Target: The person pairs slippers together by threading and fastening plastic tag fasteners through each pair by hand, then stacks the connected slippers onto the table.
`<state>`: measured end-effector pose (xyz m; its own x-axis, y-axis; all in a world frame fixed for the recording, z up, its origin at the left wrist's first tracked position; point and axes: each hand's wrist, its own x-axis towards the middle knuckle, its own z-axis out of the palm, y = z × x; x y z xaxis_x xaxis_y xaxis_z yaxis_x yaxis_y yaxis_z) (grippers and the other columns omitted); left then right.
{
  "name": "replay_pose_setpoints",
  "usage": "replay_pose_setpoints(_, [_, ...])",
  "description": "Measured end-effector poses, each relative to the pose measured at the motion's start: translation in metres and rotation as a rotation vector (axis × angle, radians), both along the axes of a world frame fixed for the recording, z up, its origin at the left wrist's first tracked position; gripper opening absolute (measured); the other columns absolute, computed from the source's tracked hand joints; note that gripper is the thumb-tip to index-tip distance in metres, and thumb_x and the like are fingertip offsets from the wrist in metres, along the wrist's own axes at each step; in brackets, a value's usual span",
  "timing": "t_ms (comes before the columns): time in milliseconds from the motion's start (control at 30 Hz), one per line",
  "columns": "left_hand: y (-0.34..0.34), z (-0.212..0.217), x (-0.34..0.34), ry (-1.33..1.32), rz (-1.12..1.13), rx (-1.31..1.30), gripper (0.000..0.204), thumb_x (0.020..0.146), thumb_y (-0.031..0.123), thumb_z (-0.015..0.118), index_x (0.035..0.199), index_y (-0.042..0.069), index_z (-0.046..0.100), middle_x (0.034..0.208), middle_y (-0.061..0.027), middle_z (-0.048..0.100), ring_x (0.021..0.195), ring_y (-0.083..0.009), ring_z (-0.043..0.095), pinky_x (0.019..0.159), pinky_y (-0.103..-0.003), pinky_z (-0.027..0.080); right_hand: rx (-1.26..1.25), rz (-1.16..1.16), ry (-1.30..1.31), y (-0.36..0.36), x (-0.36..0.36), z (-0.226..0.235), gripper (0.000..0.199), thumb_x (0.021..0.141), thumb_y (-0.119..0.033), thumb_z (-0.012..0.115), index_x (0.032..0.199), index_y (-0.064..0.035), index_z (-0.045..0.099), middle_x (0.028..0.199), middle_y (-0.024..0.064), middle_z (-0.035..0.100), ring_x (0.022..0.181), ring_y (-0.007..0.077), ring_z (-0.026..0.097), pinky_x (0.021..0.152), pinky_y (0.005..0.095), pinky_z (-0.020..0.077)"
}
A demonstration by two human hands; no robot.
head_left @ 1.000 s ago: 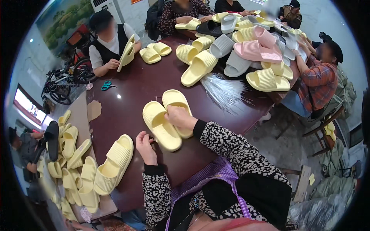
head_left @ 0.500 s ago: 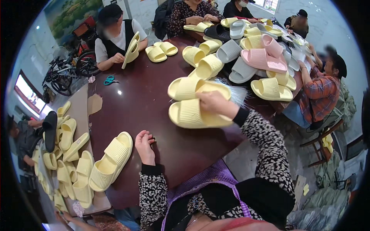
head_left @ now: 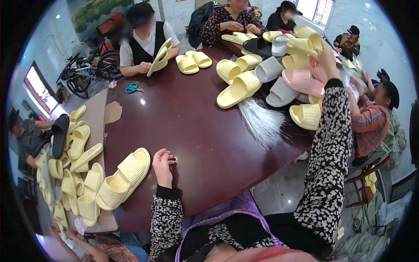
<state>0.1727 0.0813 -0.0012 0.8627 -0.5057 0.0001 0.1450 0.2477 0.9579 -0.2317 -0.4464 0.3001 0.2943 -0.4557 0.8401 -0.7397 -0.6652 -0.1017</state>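
Observation:
My right hand reaches to the far right, over the heaped slippers, closed on a pair of pale yellow slippers at the top of the heap. Under and around that pair lie a pink slipper, grey slippers and more yellow ones. My left hand rests at the table's near side with its fingers curled; a small dark thing shows at the fingertips, too small to name. Just left of it lies another pair of yellow slippers, side by side.
A bundle of clear plastic strands hangs out from the heap across the dark red table. Teal scissors lie at the far left. More yellow slippers and a black one crowd the left board. Several people sit around the table.
My right hand has carried the yellow pair from above the table's middle to the far right, onto the heap. The strands are now uncovered. My left hand has barely moved.

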Motion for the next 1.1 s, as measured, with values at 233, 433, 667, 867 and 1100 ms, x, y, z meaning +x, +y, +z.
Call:
replay_pose_setpoints(233, [0.004,0.008,-0.008,-0.039,0.03,0.043,0.019,0.09,0.006,0.052,0.107,-0.001,0.056,0.095,-0.0067,0.06,0.077,-0.0115,0.058,0.061,-0.022,0.05,0.004,-0.175,0.107,0.024,0.0,-0.098,0.037,0.089,-0.019,0.056,0.124,-0.008,0.054,0.107,0.0197,0.064,0.104,0.037,0.059,0.088,0.0446,0.0467])
replay_pose_setpoints(433, [-0.008,0.005,-0.012,-0.047,-0.004,0.036,0.018,0.091,0.006,0.054,0.108,-0.001,0.056,0.096,-0.0072,0.06,0.077,-0.0125,0.059,0.061,-0.023,0.051,-0.052,-0.22,0.081,0.007,-0.024,-0.121,0.04,0.091,-0.021,0.054,0.128,-0.0067,0.052,0.113,0.0198,0.063,0.108,0.034,0.058,0.093,0.0432,0.0439])
replay_pose_setpoints(667, [0.004,0.01,-0.014,-0.035,0.095,0.074,0.017,0.091,0.007,0.056,0.107,0.0,0.058,0.091,-0.0055,0.06,0.075,-0.01,0.058,0.061,-0.022,0.049,0.212,-0.014,-0.037,0.1,0.033,-0.124,0.039,0.092,-0.015,0.052,0.131,-0.0058,0.05,0.114,0.0245,0.061,0.105,0.0355,0.059,0.089,0.0401,0.0465])
replay_pose_setpoints(867, [0.014,0.031,-0.025,-0.413,0.302,0.129,0.021,0.089,0.007,0.058,0.109,-0.001,0.057,0.097,-0.0082,0.061,0.083,-0.0156,0.059,0.073,-0.027,0.05,0.186,0.439,-0.016,0.138,0.059,-0.17,0.033,0.097,-0.012,0.048,0.126,0.0024,0.054,0.121,0.0167,0.061,0.114,0.0262,0.057,0.095,0.0325,0.0441])
replay_pose_setpoints(1100, [0.156,0.063,-0.001,-1.132,0.952,0.735,0.031,0.083,0.005,0.061,0.113,0.0,0.056,0.108,-0.0165,0.058,0.096,-0.0275,0.057,0.084,-0.036,0.047,0.595,0.775,-0.065,0.236,0.122,-0.239,0.03,0.096,-0.005,0.049,0.125,0.0016,0.056,0.121,0.0148,0.062,0.113,0.022,0.058,0.097,0.0305,0.0432])
